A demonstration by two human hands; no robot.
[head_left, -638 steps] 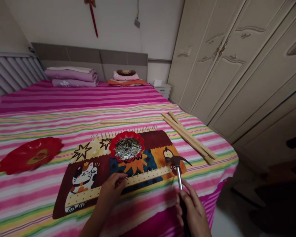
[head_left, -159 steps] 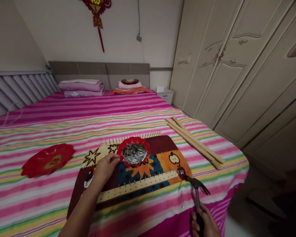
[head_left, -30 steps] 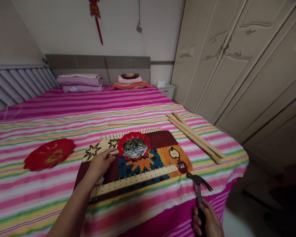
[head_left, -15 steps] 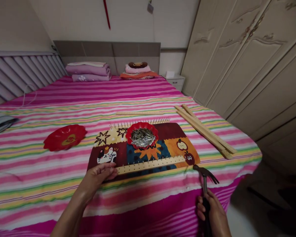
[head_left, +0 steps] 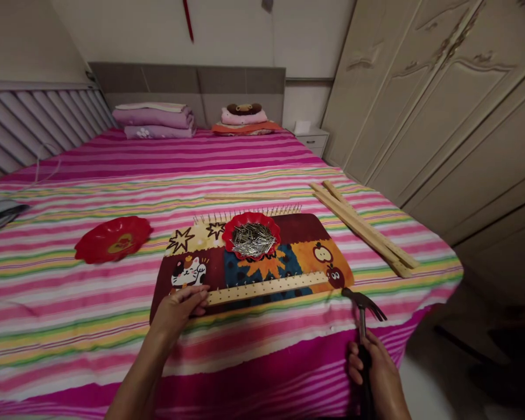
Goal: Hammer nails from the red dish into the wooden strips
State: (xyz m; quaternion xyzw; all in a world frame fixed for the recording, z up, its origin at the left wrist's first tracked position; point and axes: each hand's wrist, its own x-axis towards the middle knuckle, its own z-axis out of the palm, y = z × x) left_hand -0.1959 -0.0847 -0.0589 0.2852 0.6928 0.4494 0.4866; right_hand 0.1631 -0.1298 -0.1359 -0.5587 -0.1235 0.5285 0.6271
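Observation:
My left hand (head_left: 184,304) is closed on the left end of a pale wooden strip (head_left: 266,287), whose upper face carries rows of small dark marks and nails along its far edge. The strip lies flat on a colourful mat (head_left: 297,230) printed with a cat and apples. Around the black handle of a claw hammer (head_left: 362,315) my right hand (head_left: 374,364) is wrapped, the hammer head just beyond the mat's near right corner. A red scalloped bowl (head_left: 228,234) full of loose nails (head_left: 252,239) stands on the mat.
Behind the bowl, a strip with nails standing upright (head_left: 284,211) lies at the mat's far edge. Several bare wooden strips (head_left: 363,227) lie to the right, another thin strip (head_left: 247,196) further back. A red plate (head_left: 114,240) sits left on the striped bedspread (head_left: 70,315).
The view has tilted slightly, so the scene sits a little higher. My left hand still holds the strip's end, and the hammer stays in my right hand almost unmoved.

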